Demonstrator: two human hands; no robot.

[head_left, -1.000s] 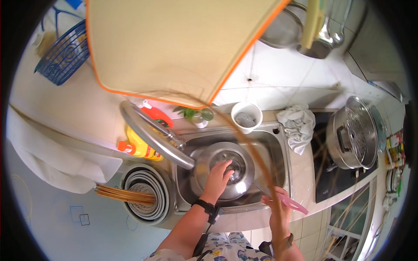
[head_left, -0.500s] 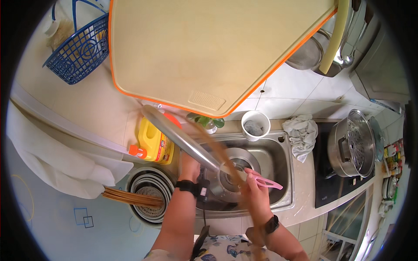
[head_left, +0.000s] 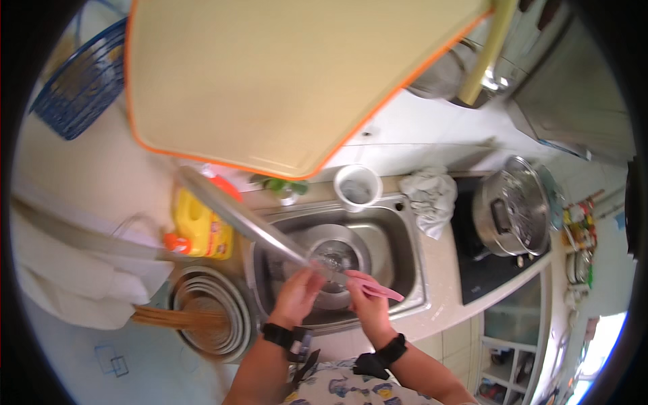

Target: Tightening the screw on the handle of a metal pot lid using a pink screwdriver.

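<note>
A speckled pale counter (head_left: 442,270) and white tiled wall (head_left: 405,125) surround the steel sink (head_left: 413,280); remotely, I see the right hand (head_left: 370,304) pinching a smooth pink tool (head_left: 382,291) above it. The left hand (head_left: 295,297), fingers blurred, nears the metal faucet (head_left: 236,216); whether it grips anything, I cannot tell. A round, shiny bowl (head_left: 360,244) lies below.

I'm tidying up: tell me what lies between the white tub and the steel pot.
The head view shows a crumpled cloth, then a strip of black cooktop, between the white tub and the steel pot.
</note>
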